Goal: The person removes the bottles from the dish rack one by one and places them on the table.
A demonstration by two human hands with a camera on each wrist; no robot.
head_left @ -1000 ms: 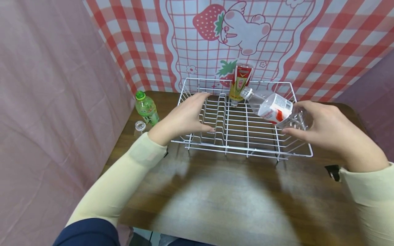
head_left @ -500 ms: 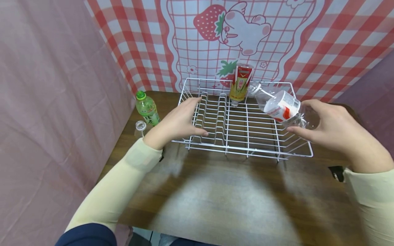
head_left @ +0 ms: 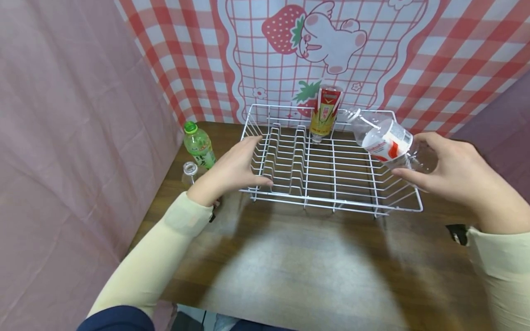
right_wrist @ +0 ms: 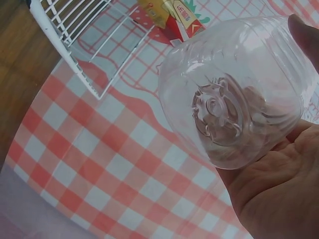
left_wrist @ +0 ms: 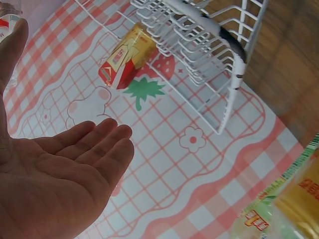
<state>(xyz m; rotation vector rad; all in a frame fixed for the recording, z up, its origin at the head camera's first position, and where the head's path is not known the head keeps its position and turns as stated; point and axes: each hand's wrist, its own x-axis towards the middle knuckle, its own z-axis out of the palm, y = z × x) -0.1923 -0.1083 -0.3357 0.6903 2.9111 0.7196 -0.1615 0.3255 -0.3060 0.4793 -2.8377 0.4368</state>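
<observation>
My right hand [head_left: 463, 177] grips a clear plastic bottle [head_left: 387, 140] near its base. The bottle is tilted above the right side of a white wire dish rack [head_left: 335, 202], its neck pointing up and left. In the right wrist view the moulded base of the bottle [right_wrist: 219, 109] faces the camera. My left hand [head_left: 232, 168] hovers over the rack's left end, fingers extended and thumb apart, holding nothing. In the left wrist view its palm [left_wrist: 60, 174] shows bare. A bottle with a red and yellow label [head_left: 325, 112] stands upside down at the rack's back.
On the table left of the rack stand a green bottle with a green cap [head_left: 198, 145] and a clear uncapped bottle [head_left: 190, 171], partly behind the left wrist. A red-checked cloth [head_left: 190, 59] hangs behind, with a pink curtain [head_left: 70, 115] at left. The wooden table [head_left: 306, 266] extends in front.
My right hand has carried the clear bottle to the right, away from the upside-down bottle. My left hand has drawn left across the rack, still holding nothing.
</observation>
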